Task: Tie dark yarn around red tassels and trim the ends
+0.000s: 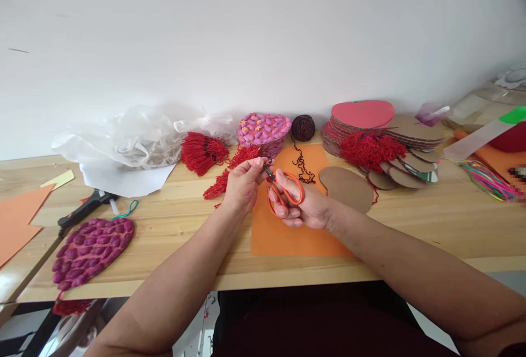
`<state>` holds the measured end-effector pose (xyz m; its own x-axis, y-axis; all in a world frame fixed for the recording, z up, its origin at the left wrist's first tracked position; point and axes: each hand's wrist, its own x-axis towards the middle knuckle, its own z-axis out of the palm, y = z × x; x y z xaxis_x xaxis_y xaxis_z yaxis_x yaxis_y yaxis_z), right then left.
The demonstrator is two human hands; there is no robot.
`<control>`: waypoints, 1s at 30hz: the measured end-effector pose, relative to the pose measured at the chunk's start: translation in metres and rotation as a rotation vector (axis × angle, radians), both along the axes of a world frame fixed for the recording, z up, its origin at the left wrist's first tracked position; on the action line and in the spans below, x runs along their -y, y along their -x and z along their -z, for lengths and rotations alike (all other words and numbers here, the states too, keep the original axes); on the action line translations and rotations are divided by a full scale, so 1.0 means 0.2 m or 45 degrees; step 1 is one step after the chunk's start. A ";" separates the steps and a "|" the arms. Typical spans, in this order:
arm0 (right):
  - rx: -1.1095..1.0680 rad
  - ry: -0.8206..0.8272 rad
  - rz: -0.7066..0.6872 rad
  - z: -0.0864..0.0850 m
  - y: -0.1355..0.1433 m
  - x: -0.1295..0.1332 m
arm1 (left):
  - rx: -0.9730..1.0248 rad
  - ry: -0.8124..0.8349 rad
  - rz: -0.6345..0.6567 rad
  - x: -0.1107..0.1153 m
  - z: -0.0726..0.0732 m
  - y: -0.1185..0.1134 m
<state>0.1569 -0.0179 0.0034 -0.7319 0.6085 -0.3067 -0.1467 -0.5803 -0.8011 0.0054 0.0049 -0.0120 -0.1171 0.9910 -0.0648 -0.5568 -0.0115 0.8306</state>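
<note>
My right hand (306,201) grips a pair of scissors (296,199) by their orange handle loops, with the short blades pointing up and left. Close against the blades, my left hand (245,182) is closed in a pinch. A bit of dark yarn (269,160) shows at its fingertips; how much it holds is hidden. Red yarn tassels (217,187) lie just behind and left of that hand. Under both hands is an orange sheet (283,239). A dark brown yarn ball (303,128) sits behind, its loose strand trailing onto the sheet.
At left lie a purple-studded heart (94,250), a glue gun (84,209) and a plastic bag (142,138). More red tassels (203,151) and a stack of decorated hearts (263,130) line the wall. Cardboard hearts (349,190), red-topped heart stacks (361,113) and colourful cords (485,180) occupy the right.
</note>
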 end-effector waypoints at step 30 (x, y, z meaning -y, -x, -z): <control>1.137 -1.568 -0.104 -0.09 -0.16 -0.06 | -0.018 -0.004 -0.073 -0.04 0.01 0.06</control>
<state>0.1895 -0.0049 0.0213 -0.6307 0.7760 -0.0007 0.6307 0.5120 -0.5832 -0.0072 0.0131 -0.0143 -0.1747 0.9828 -0.0597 -0.5432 -0.0457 0.8384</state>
